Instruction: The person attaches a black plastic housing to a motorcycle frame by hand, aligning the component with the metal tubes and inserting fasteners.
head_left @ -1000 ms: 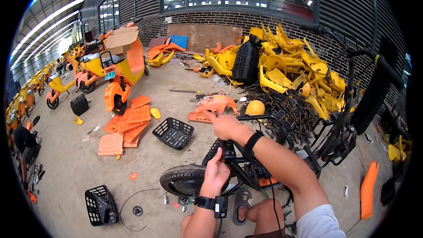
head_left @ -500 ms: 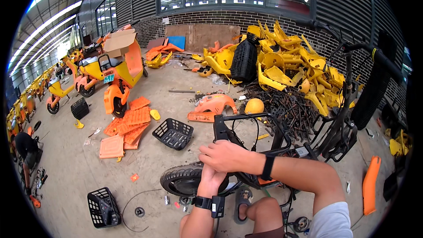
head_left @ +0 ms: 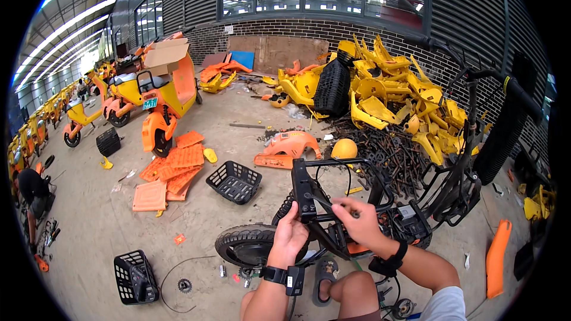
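A stripped black scooter frame (head_left: 333,235) stands before me, its rear wheel (head_left: 247,245) on the left. At the frame's rear end is an upright black bracket (head_left: 304,187) with bolt holes. My right hand (head_left: 361,221) is closed around a slim metal wrench (head_left: 324,203), whose far end reaches the bracket's face near a bolt. My left hand (head_left: 288,236) cups the bracket's lower end, thumb pointing up along its left side. Part of its fingers hides behind the bracket, so anything small in them cannot be seen.
Black baskets (head_left: 234,182) lie on the floor. Orange panels (head_left: 178,169) are stacked to the left, near parked scooters (head_left: 169,92). Yellow body parts (head_left: 380,95) and dark metal pieces (head_left: 392,157) are heaped by the wall. A person (head_left: 34,193) bends down at far left.
My right hand has moved off my left hand to the right and now shows the wrench at the bracket. My left hand stays low, now uncovered. The view has shifted slightly.
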Demonstrator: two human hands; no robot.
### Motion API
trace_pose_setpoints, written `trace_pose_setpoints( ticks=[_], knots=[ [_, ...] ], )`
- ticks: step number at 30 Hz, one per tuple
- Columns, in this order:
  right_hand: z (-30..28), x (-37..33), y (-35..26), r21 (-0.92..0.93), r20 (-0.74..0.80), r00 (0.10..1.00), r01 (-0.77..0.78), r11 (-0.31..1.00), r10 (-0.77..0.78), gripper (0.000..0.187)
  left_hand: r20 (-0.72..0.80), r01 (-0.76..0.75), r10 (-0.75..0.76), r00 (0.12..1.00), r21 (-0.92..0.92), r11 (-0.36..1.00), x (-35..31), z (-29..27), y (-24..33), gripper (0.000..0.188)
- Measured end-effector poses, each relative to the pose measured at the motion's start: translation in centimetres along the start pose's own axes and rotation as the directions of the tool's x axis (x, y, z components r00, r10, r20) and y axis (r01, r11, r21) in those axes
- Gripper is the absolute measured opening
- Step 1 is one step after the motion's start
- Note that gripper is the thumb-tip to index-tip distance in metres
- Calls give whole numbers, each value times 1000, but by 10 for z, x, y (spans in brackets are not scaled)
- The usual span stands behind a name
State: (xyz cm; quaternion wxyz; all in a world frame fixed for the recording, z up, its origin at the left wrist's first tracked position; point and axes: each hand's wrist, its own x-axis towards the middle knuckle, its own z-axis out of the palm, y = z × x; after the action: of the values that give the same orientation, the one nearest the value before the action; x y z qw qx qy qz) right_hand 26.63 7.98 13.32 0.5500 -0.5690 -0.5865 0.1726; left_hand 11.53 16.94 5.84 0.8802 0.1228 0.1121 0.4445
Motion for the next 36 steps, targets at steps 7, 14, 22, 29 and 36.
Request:
trace_pose_setpoints(
  ticks=[7, 14, 22, 29, 36],
  knots=[
    [-18, 35, -17, 438, 161, 797, -586, 681, 583, 39, 8, 3, -3, 1000, -5, 1000, 1, 0, -3, 29],
    [-11, 65, -3, 471, 110, 759, -608, 639, 641, 32, 9, -11, 11, 1000, -25, 1000, 6, -5, -3, 27],
    [15, 119, 14, 147, 132, 761, -649, 747, 635, 17, -21, -2, 1, 1000, -16, 1000, 1, 1, 0, 24],
    [47, 156, 8, -239, 90, 860, -470, 850, 502, 32, -27, 30, -30, 999, -5, 1000, -2, 6, 1, 22],
    [83, 181, 28, -585, 191, 907, -202, 786, 375, 41, -23, 24, -24, 999, -17, 1000, 1, 2, -1, 22]
  ],
)
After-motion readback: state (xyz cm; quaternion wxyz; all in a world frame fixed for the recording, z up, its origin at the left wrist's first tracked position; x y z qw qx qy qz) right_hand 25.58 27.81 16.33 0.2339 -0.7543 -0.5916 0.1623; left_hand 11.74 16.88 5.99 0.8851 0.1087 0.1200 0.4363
